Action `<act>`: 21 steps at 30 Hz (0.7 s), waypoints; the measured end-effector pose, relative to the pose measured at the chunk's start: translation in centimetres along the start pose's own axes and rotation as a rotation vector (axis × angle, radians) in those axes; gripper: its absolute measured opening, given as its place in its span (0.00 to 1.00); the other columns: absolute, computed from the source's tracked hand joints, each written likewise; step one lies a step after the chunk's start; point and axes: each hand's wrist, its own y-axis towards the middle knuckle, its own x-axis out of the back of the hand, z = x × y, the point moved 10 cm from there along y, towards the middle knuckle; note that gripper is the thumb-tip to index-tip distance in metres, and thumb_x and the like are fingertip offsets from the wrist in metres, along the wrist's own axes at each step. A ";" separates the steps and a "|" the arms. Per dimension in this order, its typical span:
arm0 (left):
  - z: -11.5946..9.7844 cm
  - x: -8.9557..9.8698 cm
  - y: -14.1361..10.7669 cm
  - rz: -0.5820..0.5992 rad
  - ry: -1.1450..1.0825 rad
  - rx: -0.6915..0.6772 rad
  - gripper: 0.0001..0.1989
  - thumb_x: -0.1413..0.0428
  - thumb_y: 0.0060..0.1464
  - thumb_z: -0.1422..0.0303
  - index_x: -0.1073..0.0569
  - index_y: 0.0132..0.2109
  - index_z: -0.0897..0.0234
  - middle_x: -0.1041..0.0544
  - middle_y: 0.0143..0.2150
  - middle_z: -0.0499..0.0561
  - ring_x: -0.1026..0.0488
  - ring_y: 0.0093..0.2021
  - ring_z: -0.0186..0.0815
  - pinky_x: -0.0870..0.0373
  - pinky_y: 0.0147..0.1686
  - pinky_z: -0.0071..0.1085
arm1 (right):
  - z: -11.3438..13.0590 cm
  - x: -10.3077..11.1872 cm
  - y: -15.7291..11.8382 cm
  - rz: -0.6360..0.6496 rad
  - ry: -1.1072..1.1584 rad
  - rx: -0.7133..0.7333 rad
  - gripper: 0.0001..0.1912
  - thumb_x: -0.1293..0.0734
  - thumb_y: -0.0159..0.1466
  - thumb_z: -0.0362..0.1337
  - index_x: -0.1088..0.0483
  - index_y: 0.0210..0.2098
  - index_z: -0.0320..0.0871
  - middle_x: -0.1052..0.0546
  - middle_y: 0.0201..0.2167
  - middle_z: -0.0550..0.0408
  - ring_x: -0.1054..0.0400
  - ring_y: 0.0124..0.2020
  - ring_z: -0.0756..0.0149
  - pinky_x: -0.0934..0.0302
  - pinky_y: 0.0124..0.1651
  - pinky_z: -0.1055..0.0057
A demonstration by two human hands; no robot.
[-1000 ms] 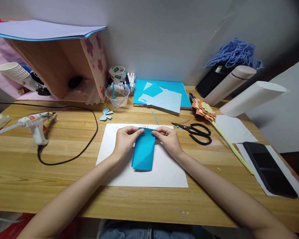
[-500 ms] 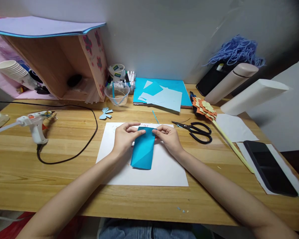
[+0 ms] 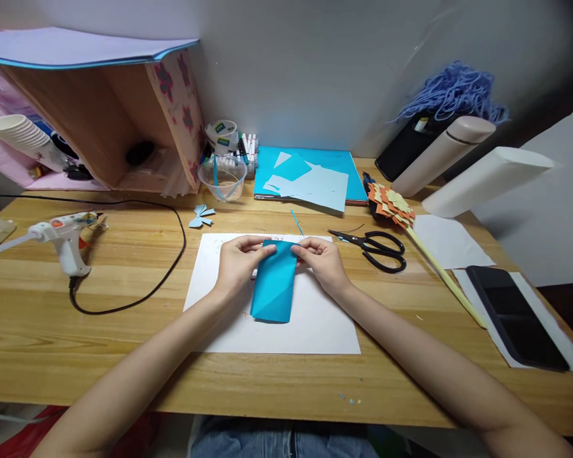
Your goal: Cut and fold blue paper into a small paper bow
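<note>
A blue rectangular piece of paper with a diagonal crease is held up by its top corners over a white sheet. My left hand pinches its upper left edge between thumb and fingers. At the upper right edge, my right hand grips the same paper, its fingertips partly hidden behind it. Black-handled scissors lie to the right of the white sheet. Beyond the hands is a thin blue strip. A light blue cut-out shape rests past the sheet's upper left corner.
On the left lie a glue gun and its black cord. Behind stand an open box, a plastic cup and blue papers. To the right are an orange-yellow paper flower, bottles and a black phone.
Both hands still hold the blue paper in nearly the same position. The whole view has shifted very slightly.
</note>
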 end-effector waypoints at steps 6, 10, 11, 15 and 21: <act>0.0 -0.1 -0.4 -0.032 0.043 -0.004 0.14 0.35 0.36 0.62 0.23 0.29 0.69 0.22 0.28 0.53 0.28 0.28 0.34 0.34 0.25 0.26 | 0.5 -0.6 -0.3 0.055 -0.089 0.073 0.18 0.25 0.44 0.44 0.32 0.27 0.41 0.27 0.23 0.59 0.33 0.24 0.70 0.37 0.26 0.74; -0.6 -0.9 -0.8 0.019 0.011 -0.038 0.12 0.35 0.36 0.65 0.23 0.29 0.68 0.21 0.29 0.54 0.26 0.31 0.36 0.31 0.30 0.28 | 0.8 -0.8 -0.4 0.053 -0.161 0.134 0.16 0.26 0.46 0.43 0.33 0.25 0.41 0.29 0.22 0.60 0.35 0.24 0.72 0.41 0.26 0.76; -0.6 -1.0 -0.8 0.020 0.007 -0.045 0.12 0.35 0.36 0.65 0.22 0.29 0.68 0.21 0.30 0.54 0.26 0.31 0.36 0.31 0.31 0.29 | 0.8 -0.8 -0.4 0.044 -0.153 0.131 0.16 0.26 0.46 0.43 0.34 0.24 0.40 0.30 0.21 0.60 0.36 0.23 0.72 0.41 0.26 0.76; -1.0 -0.8 -0.7 0.013 0.051 -0.101 0.12 0.36 0.39 0.64 0.22 0.31 0.68 0.21 0.32 0.55 0.25 0.32 0.37 0.31 0.33 0.30 | 0.7 -0.7 -0.3 0.043 -0.122 0.097 0.15 0.29 0.49 0.46 0.32 0.25 0.41 0.29 0.21 0.59 0.36 0.22 0.72 0.41 0.26 0.75; -1.0 -0.7 -0.2 0.027 0.052 -0.112 0.13 0.36 0.38 0.64 0.21 0.33 0.67 0.21 0.32 0.54 0.26 0.32 0.36 0.31 0.32 0.29 | 0.6 -0.5 -0.2 0.048 -0.069 0.085 0.15 0.32 0.53 0.49 0.30 0.27 0.42 0.28 0.23 0.58 0.33 0.26 0.69 0.36 0.28 0.74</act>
